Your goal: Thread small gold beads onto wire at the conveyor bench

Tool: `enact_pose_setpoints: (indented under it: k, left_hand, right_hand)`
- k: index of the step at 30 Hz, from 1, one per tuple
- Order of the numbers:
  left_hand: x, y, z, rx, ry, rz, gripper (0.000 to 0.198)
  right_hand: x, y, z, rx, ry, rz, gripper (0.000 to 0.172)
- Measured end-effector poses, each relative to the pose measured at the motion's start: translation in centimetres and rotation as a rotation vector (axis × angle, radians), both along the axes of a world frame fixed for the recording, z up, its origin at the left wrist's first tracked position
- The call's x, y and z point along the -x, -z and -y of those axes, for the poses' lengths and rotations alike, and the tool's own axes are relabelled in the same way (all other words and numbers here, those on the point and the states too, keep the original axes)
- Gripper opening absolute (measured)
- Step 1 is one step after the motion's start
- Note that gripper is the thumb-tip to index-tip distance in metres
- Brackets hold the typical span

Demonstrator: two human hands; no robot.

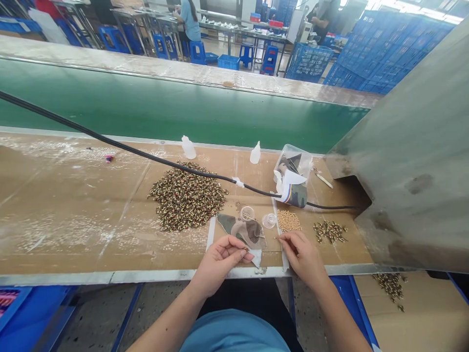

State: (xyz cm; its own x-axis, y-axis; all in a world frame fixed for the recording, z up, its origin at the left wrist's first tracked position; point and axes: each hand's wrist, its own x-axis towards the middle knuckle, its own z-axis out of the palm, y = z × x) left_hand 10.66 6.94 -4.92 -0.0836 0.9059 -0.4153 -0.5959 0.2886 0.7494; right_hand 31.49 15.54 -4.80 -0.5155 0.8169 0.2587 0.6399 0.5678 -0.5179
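Note:
My left hand point(224, 256) is closed in a pinch on a small dark-and-gold piece point(246, 250) over the front of the bench. My right hand point(302, 254) is pinched too, at the near edge of a patch of small tan beads point(288, 221); a tiny tip shows at its fingers, too small to name. Between the hands lies a camouflage cloth point(238, 228), with a small clear cup point(247, 213) holding a thin stick on it. A clear round lid point(269, 221) sits beside the cup.
A large heap of small dark-and-gold pieces point(188, 198) lies left, a smaller pile point(330, 231) right. White bottles point(188, 147) point(255, 153) stand behind. A black cable point(157, 159) crosses the bench before the green belt point(183, 100). A metal panel point(414, 161) rises at right.

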Motion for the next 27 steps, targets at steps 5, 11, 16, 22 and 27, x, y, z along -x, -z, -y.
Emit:
enact_pose_setpoints:
  k: [5,11,16,22,27]
  left_hand:
    - [0.0,0.2,0.0,-0.019,0.012,0.002,0.028]
    - [0.0,0.0,-0.1,-0.022,0.018,0.004,0.029]
    - [0.0,-0.1,-0.1,-0.028,0.03,0.005,0.031]
    - [0.0,-0.1,-0.2,-0.028,0.027,0.014,0.032]
    - [0.0,-0.2,-0.1,-0.026,0.021,0.028,0.032]
  right_hand:
    - [0.5,0.1,0.7,0.039,0.102,0.009,0.021]
    - [1.4,0.7,1.2,0.051,0.191,-0.04,0.019]
    - [1.6,0.7,0.8,0.087,0.148,-0.096,0.024]
    - [1.2,0.5,0.4,0.132,0.108,-0.129,0.033]
    - [1.2,0.3,0.4,0.129,0.153,-0.099,0.034]
